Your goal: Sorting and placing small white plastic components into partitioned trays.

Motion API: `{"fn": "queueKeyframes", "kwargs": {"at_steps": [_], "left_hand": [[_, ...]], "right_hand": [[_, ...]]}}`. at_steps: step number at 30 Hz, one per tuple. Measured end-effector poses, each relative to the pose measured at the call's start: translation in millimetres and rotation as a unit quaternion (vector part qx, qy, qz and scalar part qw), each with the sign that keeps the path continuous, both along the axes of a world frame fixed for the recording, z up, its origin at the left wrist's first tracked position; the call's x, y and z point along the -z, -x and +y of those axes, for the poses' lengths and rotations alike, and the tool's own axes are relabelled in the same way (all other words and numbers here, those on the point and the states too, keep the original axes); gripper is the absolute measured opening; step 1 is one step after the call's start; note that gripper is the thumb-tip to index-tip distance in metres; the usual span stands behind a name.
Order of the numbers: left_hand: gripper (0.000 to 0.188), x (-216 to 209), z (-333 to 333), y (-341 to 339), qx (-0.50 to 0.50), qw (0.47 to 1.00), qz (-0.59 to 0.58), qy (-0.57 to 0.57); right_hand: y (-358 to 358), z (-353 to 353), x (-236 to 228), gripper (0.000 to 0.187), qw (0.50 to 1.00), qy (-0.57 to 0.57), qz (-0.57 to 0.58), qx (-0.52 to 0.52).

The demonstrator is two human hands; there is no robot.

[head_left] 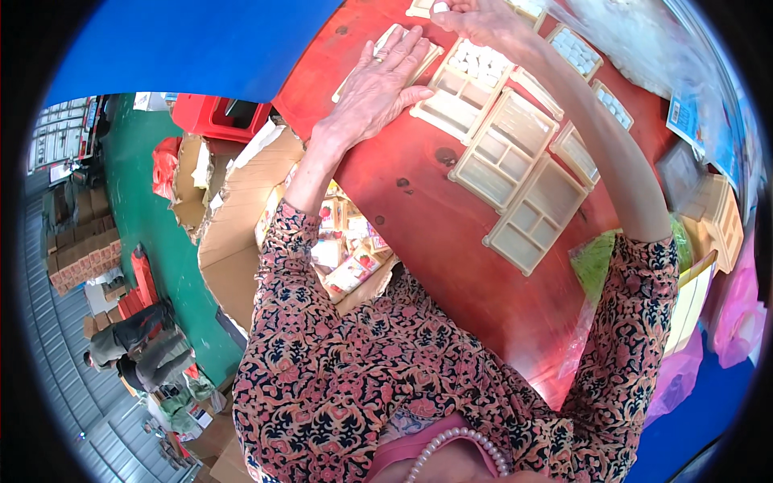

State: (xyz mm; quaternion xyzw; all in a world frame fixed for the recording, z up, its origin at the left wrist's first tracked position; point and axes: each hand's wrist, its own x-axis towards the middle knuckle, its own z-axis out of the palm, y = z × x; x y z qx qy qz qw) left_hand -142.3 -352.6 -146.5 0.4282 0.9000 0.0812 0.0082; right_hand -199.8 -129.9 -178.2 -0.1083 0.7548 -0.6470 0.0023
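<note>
Tray (428, 62) under left hand (378, 90), long axis up-right.

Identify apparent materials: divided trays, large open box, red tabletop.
Divided trays: likely molded plastic, satin; even cream colour, thin dividers.
Large open box: cardboard, matte; brown, creased flaps.
Red tabletop: possibly painted wood or printed covering, glossy; dark knot-like spots, glare.

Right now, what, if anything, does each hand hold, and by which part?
The right hand seems to pinch a small white piece; which part is gripped is unclear. The left hand lies over a cream plastic tray, with no grip visible.
</note>
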Motion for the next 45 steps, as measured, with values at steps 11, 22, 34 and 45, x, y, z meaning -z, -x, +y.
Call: {"fn": "queueKeyframes", "kwargs": {"at_steps": [11, 22, 34, 45], "left_hand": [[0.075, -1.4, -4.5, 7.8, -0.011, 0.997, 0.026, -0.073], [0.067, -9.9, -11.7, 10.2, -0.092, 0.992, -0.058, -0.060], [0.066, 3.7, -47.7, -8.4, -0.185, 0.969, -0.069, -0.150], [0.069, 11.5, -47.5, -16.2, -0.190, 0.970, -0.062, -0.137]], "right_hand": [[-43.4, 63.6, -94.9, 0.010, 0.997, -0.055, -0.053, -0.004], [-57.5, 182.0, -115.8, 0.022, 0.995, -0.044, -0.059, 0.070], [21.2, 217.0, -53.3, 0.021, 0.909, -0.312, 0.025, 0.275], [53.8, 261.6, 50.7, 0.029, 0.879, -0.425, 0.124, 0.177]]}}
